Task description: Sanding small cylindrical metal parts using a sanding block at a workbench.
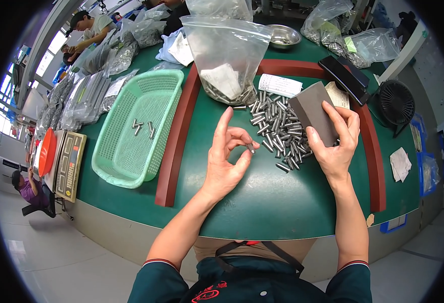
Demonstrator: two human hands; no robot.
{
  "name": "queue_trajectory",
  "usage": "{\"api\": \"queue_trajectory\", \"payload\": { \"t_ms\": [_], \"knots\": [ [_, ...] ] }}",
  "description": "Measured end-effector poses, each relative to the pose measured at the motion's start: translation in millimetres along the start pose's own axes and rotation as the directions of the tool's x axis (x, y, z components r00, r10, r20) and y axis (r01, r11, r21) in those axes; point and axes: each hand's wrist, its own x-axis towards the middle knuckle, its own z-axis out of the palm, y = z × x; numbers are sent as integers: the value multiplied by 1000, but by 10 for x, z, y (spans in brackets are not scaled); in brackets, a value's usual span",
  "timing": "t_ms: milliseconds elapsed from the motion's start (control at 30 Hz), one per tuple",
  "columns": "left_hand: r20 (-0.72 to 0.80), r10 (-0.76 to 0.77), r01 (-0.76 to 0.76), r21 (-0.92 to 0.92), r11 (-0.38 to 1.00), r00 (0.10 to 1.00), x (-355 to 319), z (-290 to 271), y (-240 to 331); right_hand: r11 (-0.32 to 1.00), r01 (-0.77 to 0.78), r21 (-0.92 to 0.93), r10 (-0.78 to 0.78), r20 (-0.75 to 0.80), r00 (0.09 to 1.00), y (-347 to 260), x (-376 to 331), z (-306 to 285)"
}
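Observation:
My left hand point(225, 160) pinches a small metal pin point(251, 148) between thumb and fingers, its index finger stretched upward. In my right hand point(337, 146) is a flat grey-brown block that looks like a sanding block point(312, 108), tilted over the right side of a pile of metal pins point(278, 121). That hand hides some of the pile's right edge. Between my hands lie the nearest loose pins, on the green tabletop point(262, 202). To the left, a green plastic basket point(117, 181) contains several pins point(138, 126).
A red-brown frame point(169, 166) borders the work area. Behind the pile stand a clear bag of parts point(227, 55) and a paper label point(280, 85). A phone point(344, 78) and a black fan point(394, 103) are at right. Bagged parts point(83, 93) and a scale point(69, 166) are at left.

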Motion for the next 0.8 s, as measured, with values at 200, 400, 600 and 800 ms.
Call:
{"api": "queue_trajectory", "payload": {
  "t_ms": [200,400,600,800],
  "knots": [
    [34,-27,23,133,991,999,-12,-50,28,1000,8,18,-8,-1,1000,-50,26,32],
    [-272,-227,163,-239,957,935,42,-46,23,1000,-14,22,13,28,1000,-23,-8,-84],
    [-333,-100,79,-75,994,938,22,-108,62,999,-11,31,9,53,999,-95,-29,29],
    [-254,-152,134,-88,987,955,42,-111,66,1000,-22,22,21,46,999,-54,-13,19]
  ]
}}
